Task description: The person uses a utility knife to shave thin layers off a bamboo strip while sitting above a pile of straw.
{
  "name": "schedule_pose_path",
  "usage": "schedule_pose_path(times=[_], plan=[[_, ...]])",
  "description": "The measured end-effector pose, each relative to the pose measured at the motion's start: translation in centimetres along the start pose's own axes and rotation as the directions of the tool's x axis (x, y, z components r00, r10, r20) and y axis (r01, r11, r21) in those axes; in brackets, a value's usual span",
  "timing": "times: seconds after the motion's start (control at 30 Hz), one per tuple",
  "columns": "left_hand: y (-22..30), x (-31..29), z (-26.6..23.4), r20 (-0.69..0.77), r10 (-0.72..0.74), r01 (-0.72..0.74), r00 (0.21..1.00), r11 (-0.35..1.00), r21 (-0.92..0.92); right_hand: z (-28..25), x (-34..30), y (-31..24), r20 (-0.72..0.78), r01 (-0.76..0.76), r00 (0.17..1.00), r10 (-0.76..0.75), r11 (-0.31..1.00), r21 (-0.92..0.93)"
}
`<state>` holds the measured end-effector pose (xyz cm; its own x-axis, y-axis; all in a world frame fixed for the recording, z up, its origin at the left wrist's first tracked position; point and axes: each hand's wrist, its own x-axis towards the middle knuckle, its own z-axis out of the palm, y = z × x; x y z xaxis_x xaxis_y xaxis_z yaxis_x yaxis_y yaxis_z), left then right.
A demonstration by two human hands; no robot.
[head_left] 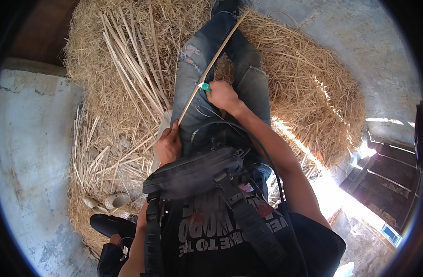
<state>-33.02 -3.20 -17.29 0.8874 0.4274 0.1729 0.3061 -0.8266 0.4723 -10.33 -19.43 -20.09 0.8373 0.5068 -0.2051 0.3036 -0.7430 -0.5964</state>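
Note:
A long, thin bamboo strip (219, 51) lies slantwise over my jeans, from beyond my knees down to my lap. My left hand (169, 145) is closed on its near end. In my closed right hand (224, 97) is a small green-handled knife (205, 86), its whitish front end against the strip about midway along. The blade itself is too small to make out. Thin pale curled shavings (203, 111) rest on my lap just below the right hand.
Several split bamboo strips (133, 60) lie on the straw (308, 83) at the left. Two cut bamboo tubes (116, 201) sit nearer, close to another person's dark-clothed leg (112, 226). Concrete walls (31, 152) stand on both sides. A black bag (193, 171) and cable hang at my front.

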Motion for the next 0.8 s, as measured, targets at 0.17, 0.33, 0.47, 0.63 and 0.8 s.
schedule_pose_path(times=[0.17, 0.33, 0.47, 0.63, 0.8], plan=[[0.0, 0.2, 0.2, -0.013, -0.006, 0.006, 1.000, 1.000, -0.002, 0.1, -0.2, 0.9, -0.073, 0.008, 0.997, 0.000, 0.993, 0.120], [0.2, 0.2, 0.1, -0.044, 0.018, -0.018, 0.999, 1.000, -0.004, -0.3, 0.1, 0.7, -0.314, -0.052, 0.946, 0.077, 0.995, 0.088], [0.3, 0.0, 0.1, -0.025, 0.015, -0.014, 1.000, 0.999, 0.032, -0.3, -0.1, -0.1, -0.262, -0.108, 0.959, 0.107, 0.994, 0.011], [0.0, -0.4, -0.3, -0.008, -0.006, 0.006, 1.000, 0.999, 0.047, -0.2, 0.2, -0.5, -0.107, -0.083, 0.991, 0.084, 0.996, 0.017], [-0.2, -0.4, 0.2, 0.013, -0.015, 0.015, 1.000, 1.000, 0.020, -0.2, 0.5, 1.0, -0.029, 0.023, 0.999, -0.023, 1.000, -0.019]])
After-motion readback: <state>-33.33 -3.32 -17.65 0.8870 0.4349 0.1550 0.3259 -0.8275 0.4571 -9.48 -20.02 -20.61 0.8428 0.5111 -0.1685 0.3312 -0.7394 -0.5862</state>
